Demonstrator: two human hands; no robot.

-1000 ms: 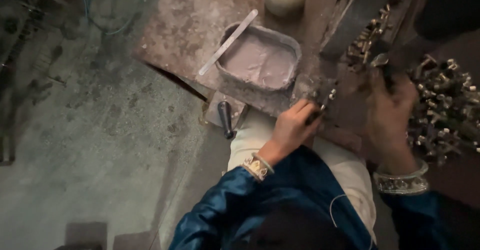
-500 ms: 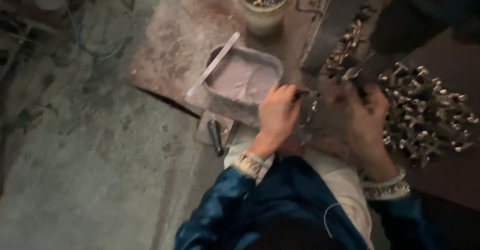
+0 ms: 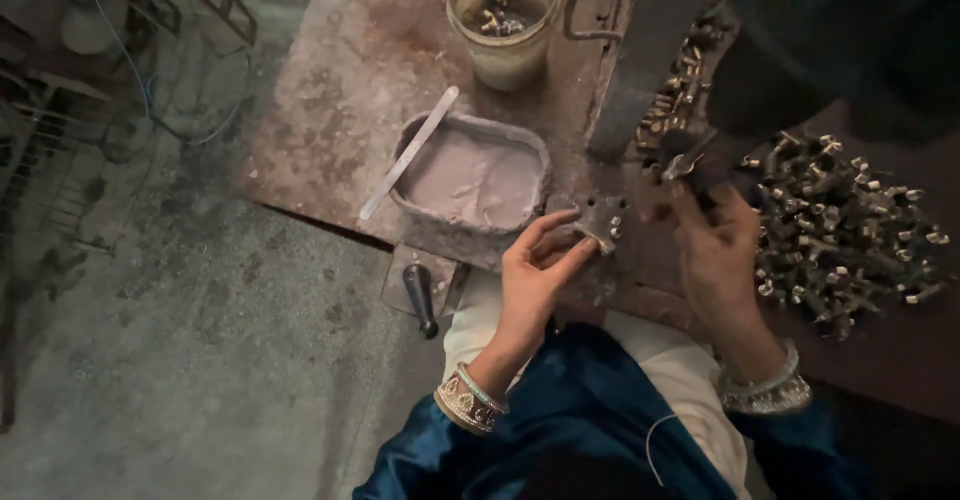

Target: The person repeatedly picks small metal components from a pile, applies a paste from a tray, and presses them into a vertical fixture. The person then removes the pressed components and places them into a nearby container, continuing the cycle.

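Rusty worktable (image 3: 330,110), stained concrete floor (image 3: 180,340), dim workshop

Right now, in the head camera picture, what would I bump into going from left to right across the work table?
Flat stirring stick → tray of grey paste → left hand → small metal block → right hand → pile of metal fittings.

Left hand (image 3: 535,275) now lower, fingers spread open beside the small metal block (image 3: 603,222).
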